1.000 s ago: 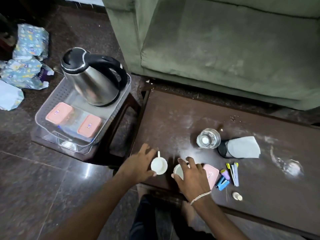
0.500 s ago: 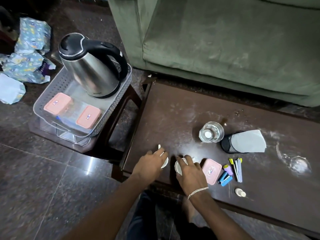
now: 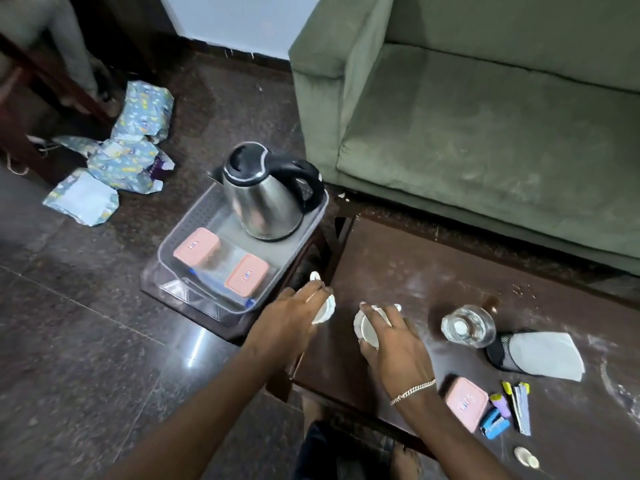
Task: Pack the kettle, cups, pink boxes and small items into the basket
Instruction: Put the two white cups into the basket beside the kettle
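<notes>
A steel kettle (image 3: 266, 199) with a black handle stands in the clear plastic basket (image 3: 313, 221) on a low stool. Two pink boxes (image 3: 196, 250) (image 3: 246, 276) lie in the basket's near end. My left hand (image 3: 294, 311) grips a small white cup (image 3: 325, 308) at the dark table's left edge, close to the basket. My right hand (image 3: 391, 344) grips a second white cup (image 3: 367, 329) above the table. A third pink box (image 3: 465, 402) lies on the table by my right wrist, beside a purple item (image 3: 500, 403), a blue item (image 3: 493, 426) and yellow-tipped sticks (image 3: 517, 403).
A glass (image 3: 467, 325) and a dark pouch with a grey paper (image 3: 540, 351) sit on the brown table (image 3: 415, 265). A small white piece (image 3: 524, 457) lies near the front edge. A green sofa (image 3: 485, 116) stands behind. Patterned packets (image 3: 128, 147) lie on the floor at left.
Both hands have closed on the white cups and carried them left, toward the basket. The camera has swung left and up, so the basket now sits nearer the middle.
</notes>
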The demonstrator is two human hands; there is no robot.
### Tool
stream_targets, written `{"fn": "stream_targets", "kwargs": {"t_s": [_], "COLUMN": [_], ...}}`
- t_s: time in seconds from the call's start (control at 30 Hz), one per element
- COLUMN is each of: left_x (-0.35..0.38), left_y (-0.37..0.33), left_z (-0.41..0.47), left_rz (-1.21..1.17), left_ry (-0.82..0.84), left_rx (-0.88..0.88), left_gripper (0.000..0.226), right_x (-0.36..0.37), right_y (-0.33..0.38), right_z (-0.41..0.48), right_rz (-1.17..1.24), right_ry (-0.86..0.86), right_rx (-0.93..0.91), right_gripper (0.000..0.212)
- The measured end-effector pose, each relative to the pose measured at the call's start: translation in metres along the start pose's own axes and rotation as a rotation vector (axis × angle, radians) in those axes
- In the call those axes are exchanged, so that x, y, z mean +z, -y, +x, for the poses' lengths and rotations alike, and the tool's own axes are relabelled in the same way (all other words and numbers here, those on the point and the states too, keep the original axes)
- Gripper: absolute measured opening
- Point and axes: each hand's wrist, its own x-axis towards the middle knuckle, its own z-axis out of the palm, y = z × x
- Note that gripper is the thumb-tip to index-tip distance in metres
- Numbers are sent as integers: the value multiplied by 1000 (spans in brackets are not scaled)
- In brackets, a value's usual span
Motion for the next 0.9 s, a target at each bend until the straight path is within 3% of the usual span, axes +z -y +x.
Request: {"fn": "stream_targets", "kwargs": {"t_s": [0.27, 0.43, 0.6, 0.9], "left_x": [-86, -105, -110, -106], "left_y": [107, 158, 192, 236], "left_z": [-6, -4, 17, 71], "left_rz": [54, 64, 24, -88], "left_ry": [-30, 1, -33, -56], "left_rx": [-69, -82, -162, -259], "left_gripper": [69, 63, 64, 62], "right_x": [-15, -6, 10, 46], "right_y": [103, 149, 170, 179], "right_z": [75, 117, 147, 176], "right_rz": [41, -1, -82, -205], "right_ry": [-159, -150, -45, -22], "right_rx": [-194, -279, -250, -136], "right_gripper": [67, 63, 59, 62]}}
